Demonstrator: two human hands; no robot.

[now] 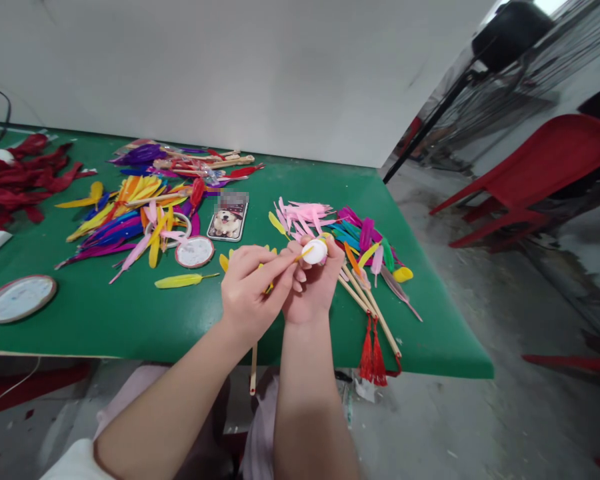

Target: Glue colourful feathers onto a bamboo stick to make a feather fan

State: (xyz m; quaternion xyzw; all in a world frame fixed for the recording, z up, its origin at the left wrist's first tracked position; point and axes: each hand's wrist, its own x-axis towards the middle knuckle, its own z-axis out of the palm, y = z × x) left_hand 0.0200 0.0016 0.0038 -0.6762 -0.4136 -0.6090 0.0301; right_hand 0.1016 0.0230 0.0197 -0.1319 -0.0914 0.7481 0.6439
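My left hand (255, 283) is closed, its thumb and fingertips pinching a thin yellow feather (306, 253) whose narrow end meets a small white round object (315, 251). That round object is held in the curled fingers of my right hand (313, 287), with a bit of yellow showing behind it. Under my left hand more yellow feathers (223, 262) peek out, partly hidden. A wooden stick (253, 373) sticks out past the table edge below the hands. Just beyond my right hand lie pink feathers (305, 217).
Right of my hands are fan sticks (375, 303) with red tassels (373, 353) and mixed feathers (365, 233). Leftward lie a phone (229, 217), tape rolls (195, 252), a yellow feather (185, 281), feather bundles (130, 207) and dark red strips (20, 180). A red chair (545, 160) stands right.
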